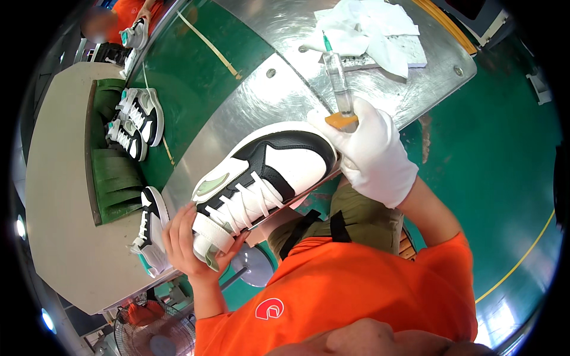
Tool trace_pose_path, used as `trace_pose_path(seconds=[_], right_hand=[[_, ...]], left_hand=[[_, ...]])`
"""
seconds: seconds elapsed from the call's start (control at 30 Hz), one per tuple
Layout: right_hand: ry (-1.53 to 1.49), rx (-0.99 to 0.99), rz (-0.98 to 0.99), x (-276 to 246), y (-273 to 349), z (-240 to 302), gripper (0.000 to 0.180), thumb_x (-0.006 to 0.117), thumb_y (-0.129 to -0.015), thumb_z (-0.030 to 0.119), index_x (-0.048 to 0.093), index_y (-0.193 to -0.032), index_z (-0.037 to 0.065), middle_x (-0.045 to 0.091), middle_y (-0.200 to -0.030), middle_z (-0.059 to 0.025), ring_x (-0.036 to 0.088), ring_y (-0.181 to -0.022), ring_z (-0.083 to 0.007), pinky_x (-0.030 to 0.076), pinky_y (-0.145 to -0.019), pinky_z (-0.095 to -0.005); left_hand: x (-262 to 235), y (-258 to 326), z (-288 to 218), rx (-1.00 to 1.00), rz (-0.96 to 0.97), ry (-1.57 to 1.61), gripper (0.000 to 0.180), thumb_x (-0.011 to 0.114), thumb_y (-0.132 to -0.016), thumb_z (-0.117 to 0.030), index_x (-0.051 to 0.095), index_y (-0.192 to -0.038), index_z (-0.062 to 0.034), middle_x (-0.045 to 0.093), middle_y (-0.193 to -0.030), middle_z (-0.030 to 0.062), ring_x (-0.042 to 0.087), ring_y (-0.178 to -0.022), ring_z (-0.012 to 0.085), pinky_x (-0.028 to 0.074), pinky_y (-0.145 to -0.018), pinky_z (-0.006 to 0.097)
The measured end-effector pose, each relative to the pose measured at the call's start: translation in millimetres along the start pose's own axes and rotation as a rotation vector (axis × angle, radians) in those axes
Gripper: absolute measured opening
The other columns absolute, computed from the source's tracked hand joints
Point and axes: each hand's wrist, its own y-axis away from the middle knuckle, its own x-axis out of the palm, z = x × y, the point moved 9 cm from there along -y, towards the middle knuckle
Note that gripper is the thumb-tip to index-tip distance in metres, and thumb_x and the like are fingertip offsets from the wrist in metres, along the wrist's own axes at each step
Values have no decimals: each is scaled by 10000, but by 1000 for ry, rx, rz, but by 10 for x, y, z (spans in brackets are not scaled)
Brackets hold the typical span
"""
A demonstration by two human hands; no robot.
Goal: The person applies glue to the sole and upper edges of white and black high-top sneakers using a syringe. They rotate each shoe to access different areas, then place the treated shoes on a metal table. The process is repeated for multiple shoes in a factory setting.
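A white and black sneaker [270,160] with white laces and pale green accents lies on its side at the metal table's edge, its toe up to the right. My bare left hand [187,240] is closed around its heel and collar. My right hand [380,151], in a white glove, grips a clear syringe [337,80] by its lower end, where an orange part shows. The syringe's green needle end points away from me. That gloved hand is right beside the sneaker's toe; whether it touches the toe I cannot tell.
White cloths [371,29] lie on the metal table [237,113] at the far right. To the left, several matching sneakers [142,113] rest on a green conveyor belt and by green flaps [113,178]. Another person [133,12] holds a shoe at the far left. A fan [151,332] stands lower left.
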Motion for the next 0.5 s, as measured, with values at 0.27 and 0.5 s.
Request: trace_pose_path(seconds=[0.27, 0.5], right_hand=[[14, 95, 95, 16, 55, -51, 253, 627, -835, 121, 559, -1052, 10, 617, -874, -179, 569, -799, -398, 456, -704, -459], [22, -24, 103, -5, 43, 19, 209, 613, -826, 84, 562, -1021, 26, 597, -960, -150, 552, -871, -371, 462, -721, -429]], left_hand=[[43, -56, 131, 76, 2, 4, 762, 897, -540, -368, 581, -1138, -16, 667, -1060, 150, 620, -948, 329, 460, -843, 424], [66, -122, 104, 83, 10, 25, 775, 907, -524, -376, 579, -1129, -20, 668, -1064, 147, 622, -948, 328, 460, -846, 431]])
